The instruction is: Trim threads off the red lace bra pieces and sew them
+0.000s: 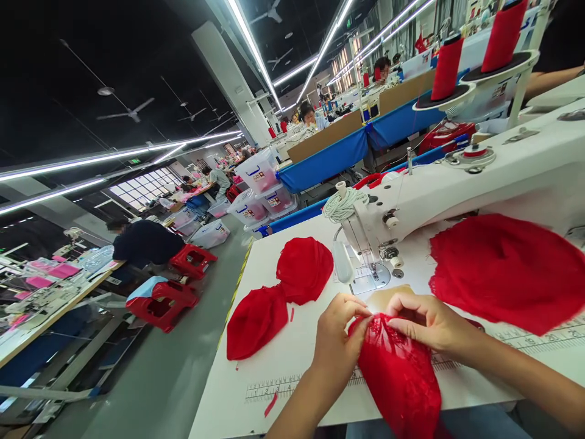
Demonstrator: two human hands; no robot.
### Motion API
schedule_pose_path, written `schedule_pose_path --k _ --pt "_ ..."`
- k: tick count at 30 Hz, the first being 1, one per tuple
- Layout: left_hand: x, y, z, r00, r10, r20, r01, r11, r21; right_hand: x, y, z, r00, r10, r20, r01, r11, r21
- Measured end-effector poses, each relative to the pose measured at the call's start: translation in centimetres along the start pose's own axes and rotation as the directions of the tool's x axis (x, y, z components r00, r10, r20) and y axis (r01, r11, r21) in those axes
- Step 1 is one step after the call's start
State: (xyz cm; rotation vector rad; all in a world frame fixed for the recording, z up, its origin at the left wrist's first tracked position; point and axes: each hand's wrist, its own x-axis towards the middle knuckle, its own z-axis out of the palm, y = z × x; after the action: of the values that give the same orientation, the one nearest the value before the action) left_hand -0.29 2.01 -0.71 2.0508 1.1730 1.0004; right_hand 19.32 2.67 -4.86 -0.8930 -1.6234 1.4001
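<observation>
My left hand (339, 341) and my right hand (427, 322) both pinch the top edge of a red lace fabric piece (400, 378) that hangs over the front edge of the white sewing table (283, 366). The hands sit just in front of the needle and presser foot (371, 268) of a white sewing machine (479, 177). Two red padded cup pieces (278, 292) lie joined on the table to the left. A pile of red fabric (507, 268) lies under the machine arm on the right.
Red thread cones (475, 49) stand on a rack behind the machine, with a white cord spool (343, 202) on its head. A ruler strip (292, 385) runs along the table front. An aisle on the left has red stools (164, 299), plastic bins (260, 183) and other seated workers.
</observation>
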Motion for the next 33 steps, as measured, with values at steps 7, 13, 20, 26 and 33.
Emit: schedule_pose_path --k 7,13,20,26,33 --pt "-1.0 0.5 -0.2 0.997 -0.052 0.051 0.057 0.993 -0.106 -0.3 -1.4 0.7 0.992 0.118 0.039 -0.124 0.967 0.224" --pt "-1.4 0.2 0.5 1.0 0.02 0.02 -0.018 0.997 -0.079 -0.7 -0.7 2.2 0.986 0.132 0.099 -0.158 0.928 0.336" --pt "-1.7 0.8 0.4 0.989 -0.106 0.104 0.125 0.973 -0.196 -0.6 -0.7 2.9 0.996 0.086 -0.021 -0.075 0.95 0.302" --pt "-1.6 1.0 -0.1 0.968 -0.151 0.199 0.211 0.921 -0.329 -1.1 -1.5 3.5 0.968 0.216 -0.127 -0.151 0.907 0.394" --pt "-1.6 0.8 0.0 0.967 -0.185 0.173 0.225 0.941 -0.254 -1.3 -0.8 4.0 0.97 0.22 -0.105 -0.146 0.869 0.472"
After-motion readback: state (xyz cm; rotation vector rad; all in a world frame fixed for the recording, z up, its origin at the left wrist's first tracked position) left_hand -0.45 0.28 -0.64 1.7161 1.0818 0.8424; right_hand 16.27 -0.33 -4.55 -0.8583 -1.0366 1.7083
